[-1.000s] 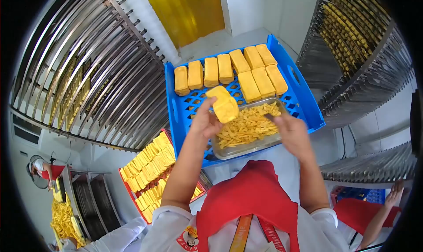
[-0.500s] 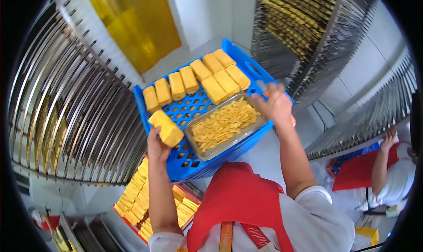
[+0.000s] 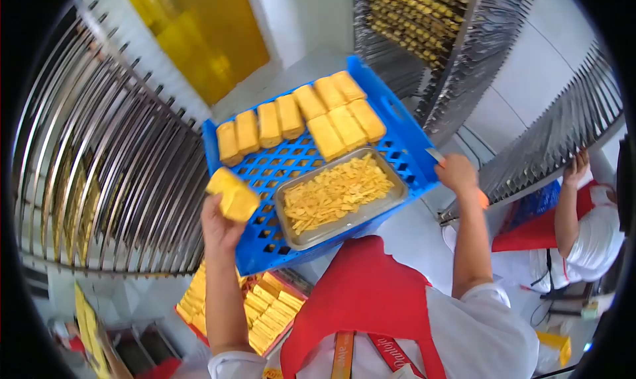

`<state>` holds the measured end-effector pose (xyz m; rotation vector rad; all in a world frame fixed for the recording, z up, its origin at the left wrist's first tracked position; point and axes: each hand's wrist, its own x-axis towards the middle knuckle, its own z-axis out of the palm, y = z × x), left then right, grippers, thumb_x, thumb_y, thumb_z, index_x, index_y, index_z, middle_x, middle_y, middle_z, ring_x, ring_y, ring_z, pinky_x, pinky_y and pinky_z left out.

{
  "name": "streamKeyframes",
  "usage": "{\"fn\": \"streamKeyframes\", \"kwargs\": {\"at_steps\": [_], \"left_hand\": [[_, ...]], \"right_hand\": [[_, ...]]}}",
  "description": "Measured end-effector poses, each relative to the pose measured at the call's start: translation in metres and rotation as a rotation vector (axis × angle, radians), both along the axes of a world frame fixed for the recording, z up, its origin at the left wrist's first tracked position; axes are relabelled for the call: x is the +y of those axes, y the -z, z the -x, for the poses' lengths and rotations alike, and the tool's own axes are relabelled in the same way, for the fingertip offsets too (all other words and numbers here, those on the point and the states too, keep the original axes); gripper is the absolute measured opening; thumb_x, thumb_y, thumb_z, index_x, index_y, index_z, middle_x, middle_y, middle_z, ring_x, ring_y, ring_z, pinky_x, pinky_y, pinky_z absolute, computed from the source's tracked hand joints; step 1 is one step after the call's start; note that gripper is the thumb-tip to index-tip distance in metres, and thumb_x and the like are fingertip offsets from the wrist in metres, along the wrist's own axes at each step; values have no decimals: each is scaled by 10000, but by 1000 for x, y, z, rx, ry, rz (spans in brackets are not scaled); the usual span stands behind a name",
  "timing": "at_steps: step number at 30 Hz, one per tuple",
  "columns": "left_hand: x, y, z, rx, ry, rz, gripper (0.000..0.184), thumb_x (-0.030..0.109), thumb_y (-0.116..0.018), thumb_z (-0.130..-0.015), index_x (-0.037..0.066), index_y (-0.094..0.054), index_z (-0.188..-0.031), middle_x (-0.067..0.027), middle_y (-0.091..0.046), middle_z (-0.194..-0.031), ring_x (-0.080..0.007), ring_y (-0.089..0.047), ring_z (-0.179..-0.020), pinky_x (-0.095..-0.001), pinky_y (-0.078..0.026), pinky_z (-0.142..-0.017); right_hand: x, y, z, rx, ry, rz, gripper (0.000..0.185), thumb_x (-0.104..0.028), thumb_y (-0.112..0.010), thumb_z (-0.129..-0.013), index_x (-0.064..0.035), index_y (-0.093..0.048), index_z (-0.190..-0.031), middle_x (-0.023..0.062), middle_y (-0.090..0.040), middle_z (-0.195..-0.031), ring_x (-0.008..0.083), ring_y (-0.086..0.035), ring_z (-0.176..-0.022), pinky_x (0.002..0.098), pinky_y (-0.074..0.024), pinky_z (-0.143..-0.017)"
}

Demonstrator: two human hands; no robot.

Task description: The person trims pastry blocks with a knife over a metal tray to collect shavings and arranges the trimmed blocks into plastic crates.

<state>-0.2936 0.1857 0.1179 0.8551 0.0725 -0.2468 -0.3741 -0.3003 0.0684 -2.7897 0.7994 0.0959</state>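
Observation:
My left hand (image 3: 222, 226) grips a yellow loaf-shaped block (image 3: 233, 195) above the left side of a blue plastic crate (image 3: 412, 128). In my right hand (image 3: 457, 173), closed at the crate's right edge, is a knife (image 3: 434, 155) with a short blade and an orange handle end showing behind the fist. A metal tray (image 3: 393, 195) of thin yellow trimmings (image 3: 338, 188) rests on the crate's near side. Behind it, several similar yellow blocks (image 3: 269, 125) stand in rows along the crate's far part.
Below left, a red crate (image 3: 299, 298) holds many yellow pieces. Metal tray racks stand at the left (image 3: 126, 147) and right (image 3: 457, 67). A co-worker in a red apron (image 3: 530, 226) touches a rack on the right. A yellow strip curtain (image 3: 205, 41) hangs behind.
My right hand with the knife has moved right and down, away from the tray to the crate's edge. My left hand has shifted slightly left, still holding the block.

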Motion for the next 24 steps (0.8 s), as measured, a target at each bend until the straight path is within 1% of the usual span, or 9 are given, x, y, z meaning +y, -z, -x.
{"fn": "streamKeyframes", "kwargs": {"at_steps": [1, 4, 7, 8, 10, 12, 17, 19, 24], "left_hand": [[-10, -4, 15, 41, 16, 72, 482, 236, -694, -788, 56, -587, -1223, -101, -682, -1144, -275, -665, -1047, -447, -532, -938], [-56, -5, 53, 64, 107, 177, 481, 202, -716, -795, 95, -567, -1239, -94, -651, -1172, -286, -627, -1098, -484, -482, -1006], [-108, -7, 90, 149, 101, 193, 490, 223, -748, -807, 98, -546, -1235, -95, -633, -1202, -269, -619, -1128, -454, -494, -1009], [-119, -2, 97, 155, 111, 197, 478, 236, -736, -819, 98, -546, -1235, -94, -632, -1204, -262, -620, -1127, -442, -505, -993], [-131, 9, 113, 160, 130, 201, 467, 250, -724, -831, 97, -545, -1235, -94, -632, -1205, -254, -622, -1125, -429, -516, -977], [-137, 14, 128, 159, 140, 269, 427, 258, -674, -864, 94, -542, -1235, -90, -632, -1204, -249, -623, -1115, -408, -532, -945], [-151, 32, 179, 93, 29, 310, 411, 237, -604, -875, 92, -526, -1252, -86, -631, -1199, -258, -625, -1089, -415, -541, -897], [-154, 40, 191, 81, -4, 296, 533, 263, -652, -820, 104, -503, -1307, -98, -616, -1238, -292, -600, -1142, -464, -517, -952], [-153, 62, 219, 65, -61, 344, 520, 261, -640, -809, 87, -529, -1286, -110, -619, -1240, -304, -595, -1145, -479, -496, -968]], "right_hand": [[10, -22, 27, 26, 1, -22, 431, -439, -611, -869, -74, -689, -1086, 180, -714, -972, 361, -680, -964, 466, -533, -836], [38, -48, 61, -236, -2, -10, 458, -492, -574, -912, -78, -693, -1070, 201, -705, -921, 378, -680, -927, 471, -526, -799], [81, -72, 81, -518, -277, -421, 380, -384, -469, -1016, -70, -682, -1034, 222, -672, -845, 409, -654, -807, 462, -500, -684], [97, -65, 85, -536, -372, -531, 378, -388, -494, -1005, -53, -664, -968, 224, -649, -815, 419, -628, -762, 457, -488, -650], [132, -52, 94, -625, -528, -473, 408, -405, -503, -995, -29, -603, -870, 234, -617, -761, 434, -614, -740, 505, -468, -631], [160, -38, 101, -749, -562, -416, 397, -392, -484, -1002, -33, -604, -884, 239, -628, -763, 448, -620, -753, 524, -474, -639], [179, -30, 148, -749, -520, -546, 374, -363, -469, -1008, -38, -623, -907, 245, -646, -771, 469, -622, -736, 548, -474, -645], [181, -30, 157, -707, -501, -590, 365, -354, -471, -1008, -37, -643, -951, 255, -651, -786, 473, -627, -756, 546, -479, -653], [184, -12, 183, -613, -523, -633, 405, -367, -440, -1015, -21, -646, -970, 263, -655, -805, 477, -626, -788, 542, -485, -690]]}}
